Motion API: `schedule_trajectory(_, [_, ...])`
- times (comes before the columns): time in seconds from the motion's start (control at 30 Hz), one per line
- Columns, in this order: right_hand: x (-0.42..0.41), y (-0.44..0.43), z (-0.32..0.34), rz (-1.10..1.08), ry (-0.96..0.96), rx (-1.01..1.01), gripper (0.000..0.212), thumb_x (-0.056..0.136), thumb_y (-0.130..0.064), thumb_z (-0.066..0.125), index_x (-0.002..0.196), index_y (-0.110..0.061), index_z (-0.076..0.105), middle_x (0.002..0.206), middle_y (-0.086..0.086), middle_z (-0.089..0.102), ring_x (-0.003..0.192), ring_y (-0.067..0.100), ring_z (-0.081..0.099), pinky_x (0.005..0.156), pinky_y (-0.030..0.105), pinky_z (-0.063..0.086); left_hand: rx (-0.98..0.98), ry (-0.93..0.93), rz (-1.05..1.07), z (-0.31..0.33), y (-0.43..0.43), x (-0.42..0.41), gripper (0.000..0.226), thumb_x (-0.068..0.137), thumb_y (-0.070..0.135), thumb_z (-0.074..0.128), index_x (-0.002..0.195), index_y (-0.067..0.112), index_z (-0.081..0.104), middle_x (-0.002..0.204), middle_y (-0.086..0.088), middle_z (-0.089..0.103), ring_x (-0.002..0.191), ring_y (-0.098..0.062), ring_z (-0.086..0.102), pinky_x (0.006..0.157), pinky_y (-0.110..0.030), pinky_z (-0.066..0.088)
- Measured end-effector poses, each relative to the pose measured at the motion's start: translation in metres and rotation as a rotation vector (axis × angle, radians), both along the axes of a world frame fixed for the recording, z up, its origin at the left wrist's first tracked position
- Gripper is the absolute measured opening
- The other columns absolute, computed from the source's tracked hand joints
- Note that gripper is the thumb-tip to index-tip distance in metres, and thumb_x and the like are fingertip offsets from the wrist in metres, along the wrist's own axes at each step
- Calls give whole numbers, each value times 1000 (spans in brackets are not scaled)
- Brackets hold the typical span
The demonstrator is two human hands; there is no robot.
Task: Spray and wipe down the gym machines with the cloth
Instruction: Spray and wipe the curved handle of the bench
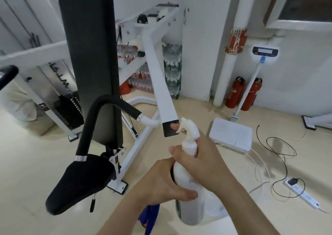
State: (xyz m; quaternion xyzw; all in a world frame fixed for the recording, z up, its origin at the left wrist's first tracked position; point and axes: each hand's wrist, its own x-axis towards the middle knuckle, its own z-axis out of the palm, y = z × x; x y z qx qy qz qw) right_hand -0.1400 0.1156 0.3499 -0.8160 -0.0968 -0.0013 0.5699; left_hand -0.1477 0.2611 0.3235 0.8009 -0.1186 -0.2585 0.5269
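A white spray bottle [188, 195] stands upright in front of me, held by both hands. My right hand [203, 159] grips its neck, with a finger at the trigger. My left hand [161, 182] grips the bottle's body, and a blue cloth [150, 216] hangs from under that hand. The nozzle points at the black end cap of a white arm [158, 76] of the gym machine. The machine's black back pad [89, 55], black seat [79, 182] and curved black handle [100, 112] lie to the left.
A white box [231, 135] sits on the floor to the right, with loose wires [280, 155] and a power strip [303, 195] beyond it. Two red fire extinguishers [242, 94] and a scale pole [251, 80] stand by the wall. Stacked bottle packs [172, 69] fill the back corner.
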Motion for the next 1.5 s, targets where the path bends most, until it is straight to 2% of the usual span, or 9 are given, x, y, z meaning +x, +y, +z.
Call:
schedule_trajectory(0.13, [-19,20,-2,75,-72,-82,31,89,-23,64,116,-35,54,86,-4,68,80,8,66,71,22,52,-39,-23,62,4,14,-27,57,70,-1,82,108,35,58,111,18,67,103,1,63,81,-12,49])
schedule_trajectory(0.23, [-28,31,-6,129,-30,-36,39,83,-32,60,122,-32,51,103,-9,65,94,10,67,79,30,55,-20,21,81,4,27,-43,49,71,2,83,109,25,63,106,9,72,101,-7,67,87,-25,54])
schedule_trajectory(0.4, [-41,62,-5,106,-64,-31,26,78,-32,54,104,-32,54,73,-20,59,71,-2,59,63,9,41,35,40,120,6,54,-60,51,69,17,85,114,21,62,106,5,72,101,-10,67,93,-36,54])
schedule_trajectory(0.53, [-47,95,3,16,-105,-60,26,78,-34,50,103,-28,57,85,-17,59,76,0,58,64,6,40,112,-28,148,16,75,-64,50,68,25,85,110,34,58,99,18,71,95,0,66,88,-27,55])
schedule_trajectory(0.7, [-23,130,5,-197,-91,31,13,89,-16,59,95,-27,56,81,-8,60,72,8,60,62,14,43,206,-147,242,12,112,-55,76,67,50,81,129,51,37,109,29,59,99,14,52,74,-7,43])
schedule_trajectory(0.97, [22,211,-26,-392,27,24,24,87,-34,60,110,-31,54,94,1,66,87,22,67,79,33,52,356,-197,247,-22,175,-10,68,55,65,73,112,39,48,91,17,65,86,-2,63,79,-30,55])
schedule_trajectory(1.17, [35,233,-30,-560,127,31,18,93,-34,62,85,-21,52,69,1,67,53,8,65,53,13,44,418,-188,76,-31,203,10,53,59,65,70,96,34,48,83,13,64,77,-5,64,69,-29,56])
schedule_trajectory(1.3, [37,238,-34,-708,157,-19,34,94,-42,58,81,-11,59,63,2,68,51,3,63,59,28,50,443,-213,-34,-38,208,23,59,57,68,66,102,34,48,88,13,65,82,-6,64,73,-31,57])
schedule_trajectory(1.5, [48,236,-37,-633,215,38,27,88,-45,63,87,-18,65,81,1,71,81,18,73,75,46,58,447,-206,-93,-41,215,33,63,58,71,65,105,34,49,92,14,65,86,-5,64,78,-29,55])
